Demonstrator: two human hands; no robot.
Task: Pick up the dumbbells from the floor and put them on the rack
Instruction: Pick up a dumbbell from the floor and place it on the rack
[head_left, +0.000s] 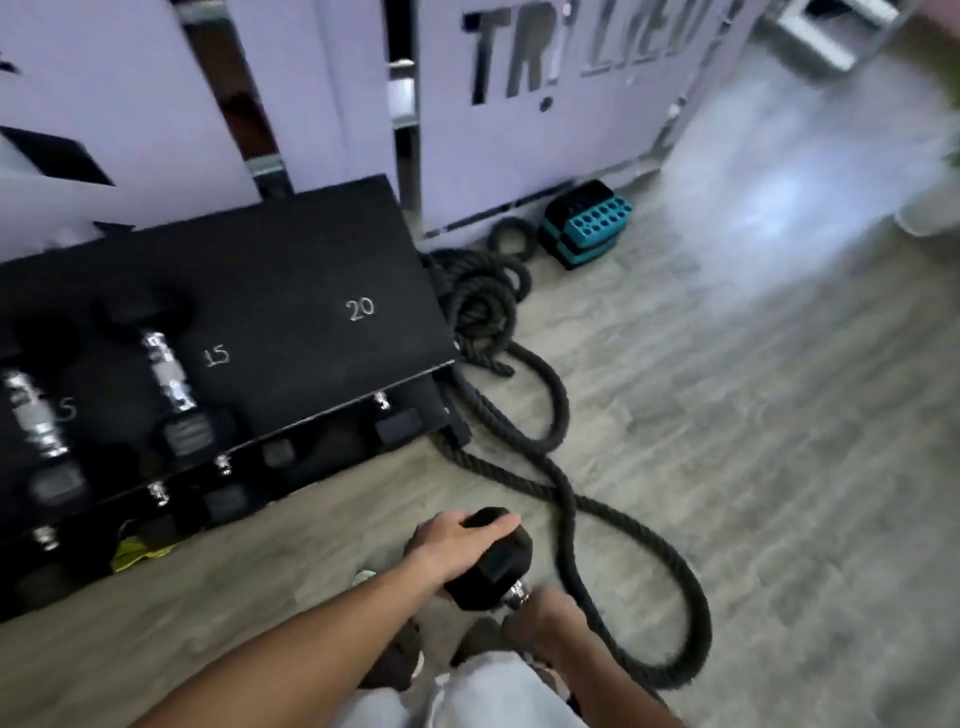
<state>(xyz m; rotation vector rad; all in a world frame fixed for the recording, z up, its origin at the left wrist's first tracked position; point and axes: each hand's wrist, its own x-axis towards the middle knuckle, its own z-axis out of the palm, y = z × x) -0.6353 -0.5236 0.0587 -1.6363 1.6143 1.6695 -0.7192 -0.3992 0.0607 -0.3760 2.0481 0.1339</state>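
Observation:
A black hex dumbbell (493, 569) is held low in the middle of the view, above the floor and in front of my legs. My left hand (457, 540) lies over its far head. My right hand (545, 618) grips its chrome handle near my knee. The black rack (291, 291) stands to the left, its sloped top shelf chalked "15" and "20". Two dumbbells (166, 369) with chrome handles rest on that shelf at the left. The shelf area by the "20" mark is bare. More dumbbell ends show on a lower shelf (395, 421).
A thick black battle rope (566, 467) coils at the rack's right end and loops across the floor just right of my hands. A teal and black block (587, 223) sits by the pale wall. A yellow cloth (140, 553) lies under the rack.

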